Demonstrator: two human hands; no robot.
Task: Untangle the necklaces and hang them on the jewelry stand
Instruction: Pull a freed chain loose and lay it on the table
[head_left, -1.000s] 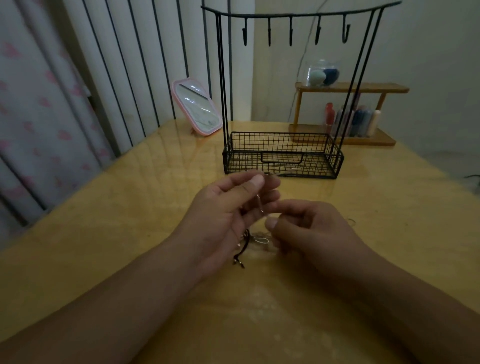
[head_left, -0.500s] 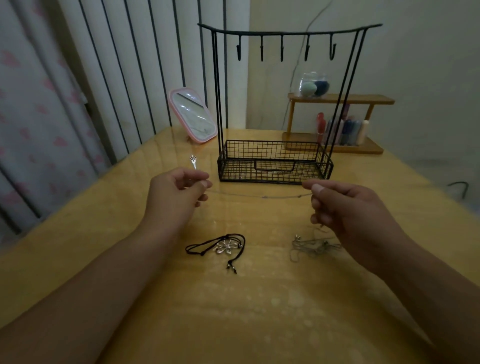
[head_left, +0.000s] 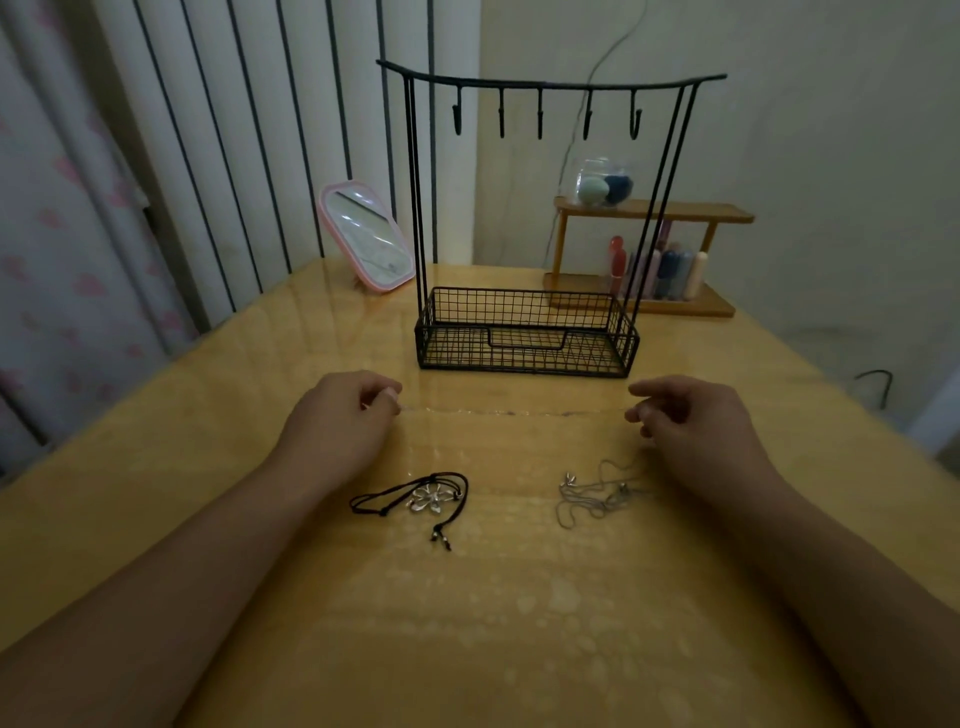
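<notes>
- Left hand (head_left: 340, 415) and right hand (head_left: 691, 421) each pinch an end of a thin chain (head_left: 511, 412), stretched taut before the jewelry stand (head_left: 524, 332)
- Judged: this one is untangled; next, lift to a hook (head_left: 539, 117)

Dim, warm-toned view, soft glare on the glossy table (head_left: 311, 353), with wide-angle bending at the edges.

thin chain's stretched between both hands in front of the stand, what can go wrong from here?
1. The thin chain is pulled taut between the left hand and right hand; more pull could snap it or slip a pinch.
2. The silver chain pile lies right by the right wrist, so a careless lift may drag it.
3. The jewelry stand hooks are small; a slack chain could miss and drop into the basket.
</notes>
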